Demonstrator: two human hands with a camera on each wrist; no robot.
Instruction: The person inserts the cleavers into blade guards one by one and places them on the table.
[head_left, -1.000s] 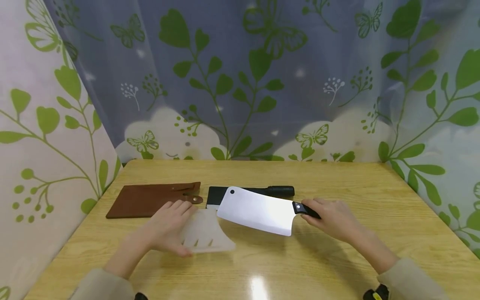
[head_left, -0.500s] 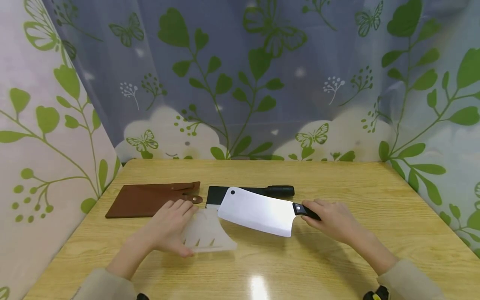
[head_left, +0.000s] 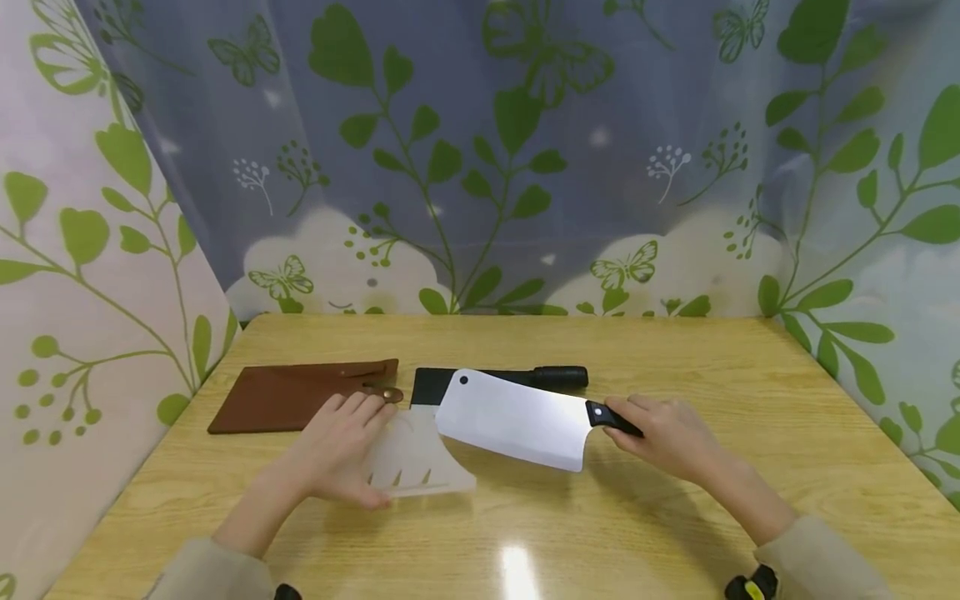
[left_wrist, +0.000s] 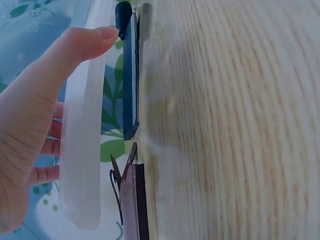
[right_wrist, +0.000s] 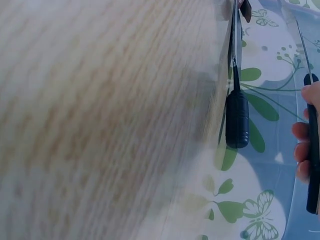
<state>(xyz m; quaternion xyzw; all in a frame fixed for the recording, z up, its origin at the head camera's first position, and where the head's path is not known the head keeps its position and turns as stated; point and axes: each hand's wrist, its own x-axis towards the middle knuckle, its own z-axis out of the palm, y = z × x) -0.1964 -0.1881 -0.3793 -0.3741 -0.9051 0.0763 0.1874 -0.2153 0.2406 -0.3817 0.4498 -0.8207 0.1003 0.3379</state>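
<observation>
My right hand (head_left: 663,437) grips the black handle of a cleaver (head_left: 517,423), whose broad shiny blade points left above the table. In the right wrist view, the fingers curl round that handle (right_wrist: 313,145). My left hand (head_left: 333,454) holds a whitish translucent blade sheath (head_left: 420,454), thumb along its near edge and fingers over the far side. The left wrist view has the sheath (left_wrist: 82,155) edge-on, held off the tabletop. The blade's front end, with its round hole, is right at the sheath's curved edge.
Behind the blade lies a second cleaver (head_left: 558,377) with a black blade and handle, partly hidden. A brown leather sheath (head_left: 292,396) with a snap strap lies to its left. The wooden table (head_left: 600,533) meets a leaf-patterned curtain (head_left: 480,208) at the back.
The view has tilted down slightly. Both hands keep their grips, and the cleaver and whitish sheath stay in nearly the same place.
</observation>
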